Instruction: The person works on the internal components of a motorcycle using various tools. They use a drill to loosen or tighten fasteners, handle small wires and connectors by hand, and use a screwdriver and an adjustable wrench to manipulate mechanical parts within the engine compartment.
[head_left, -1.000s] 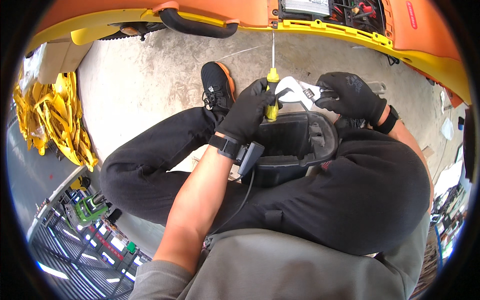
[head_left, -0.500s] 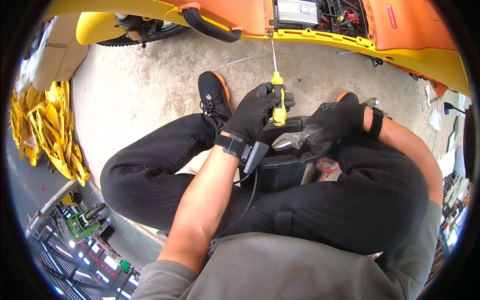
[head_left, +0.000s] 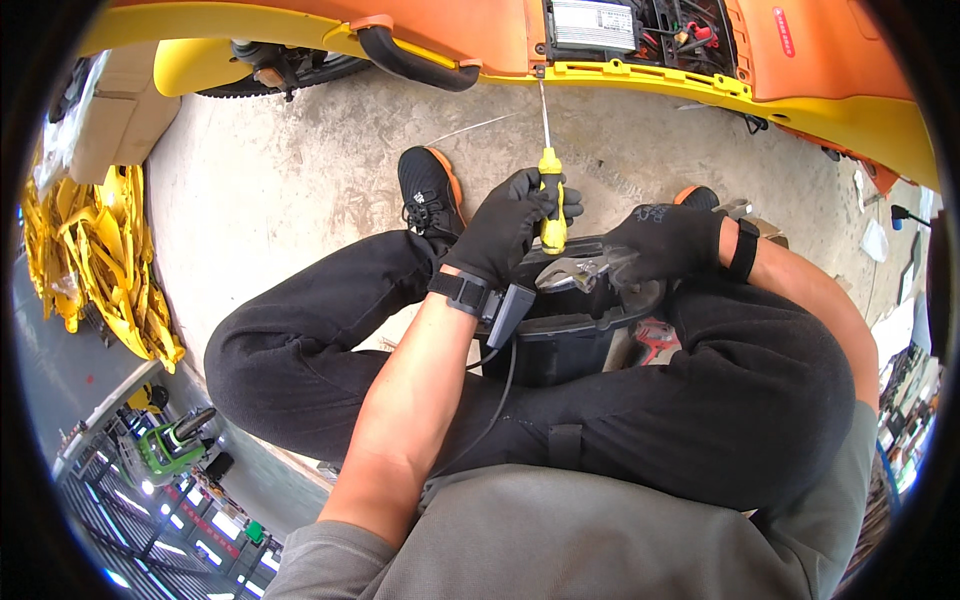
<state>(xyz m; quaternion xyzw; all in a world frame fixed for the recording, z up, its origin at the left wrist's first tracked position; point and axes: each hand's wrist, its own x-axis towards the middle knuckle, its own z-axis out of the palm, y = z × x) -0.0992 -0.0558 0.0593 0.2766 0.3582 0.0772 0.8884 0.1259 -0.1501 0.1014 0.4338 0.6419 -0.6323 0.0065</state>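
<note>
My left hand (head_left: 505, 225), in a black glove, is closed around a yellow and black screwdriver (head_left: 552, 205). Its long shaft points away from me, and the tip meets the yellow edge trim (head_left: 640, 75) of an orange and yellow vehicle body (head_left: 430, 35), just below a silver electronics box (head_left: 594, 25). In my right hand (head_left: 665, 245), also gloved, is a pair of silver pliers (head_left: 570, 273) whose jaws point left, below the screwdriver handle. Both hands are over a black bin (head_left: 560, 350) between my legs.
A red tool (head_left: 655, 340) lies right of the bin. Yellow plastic panels (head_left: 110, 260) are piled at the left, near a cardboard box (head_left: 125, 100). Wires with red connectors (head_left: 700, 38) show in the open bay. A black handle bar (head_left: 410, 60) juts from the body.
The screwdriver and my left hand have shifted very slightly left, with the tip still at the trim. My right hand has brought the pliers a little to the left and up.
</note>
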